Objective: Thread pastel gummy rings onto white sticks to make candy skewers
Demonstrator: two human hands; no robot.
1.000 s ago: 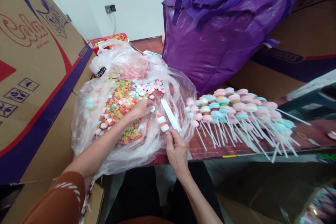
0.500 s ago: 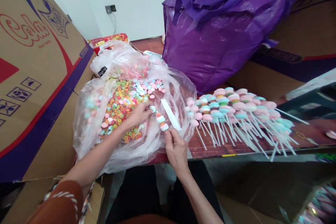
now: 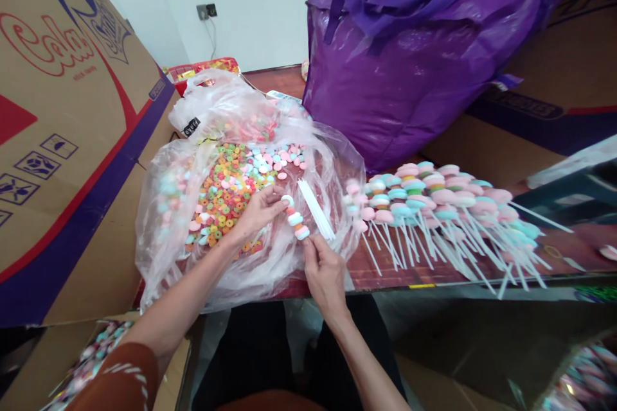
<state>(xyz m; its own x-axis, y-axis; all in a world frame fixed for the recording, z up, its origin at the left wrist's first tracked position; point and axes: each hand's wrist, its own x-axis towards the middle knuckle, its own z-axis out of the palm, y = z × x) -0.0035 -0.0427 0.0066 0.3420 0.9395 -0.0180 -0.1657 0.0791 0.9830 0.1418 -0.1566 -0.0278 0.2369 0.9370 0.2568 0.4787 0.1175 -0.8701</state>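
My right hand point(image 3: 325, 273) pinches the lower end of a candy skewer point(image 3: 295, 219), a short stack of pastel marshmallow pieces and orange-red gummy rings. My left hand point(image 3: 260, 212) is at its top, thumb and fingers closed on a pale marshmallow point(image 3: 286, 200) at the tip. Beneath my left forearm lie many gummy rings point(image 3: 226, 173) and pink, white and blue marshmallows point(image 3: 282, 155) on an opened clear plastic bag point(image 3: 270, 276). A bundle of white sticks point(image 3: 315, 210) rests just beyond my right hand.
Many finished candy skewers point(image 3: 434, 196) are piled to the right along the table edge. A big purple bag point(image 3: 409, 70) stands behind them. A large cardboard box point(image 3: 81, 141) walls the left side. Scissors point(image 3: 563, 257) lie at the right. Open boxes of candy point(image 3: 91, 353) sit below.
My left hand has brought the pale marshmallow from just left of the skewer onto its top end. My right hand keeps its hold. The view has shifted slightly.
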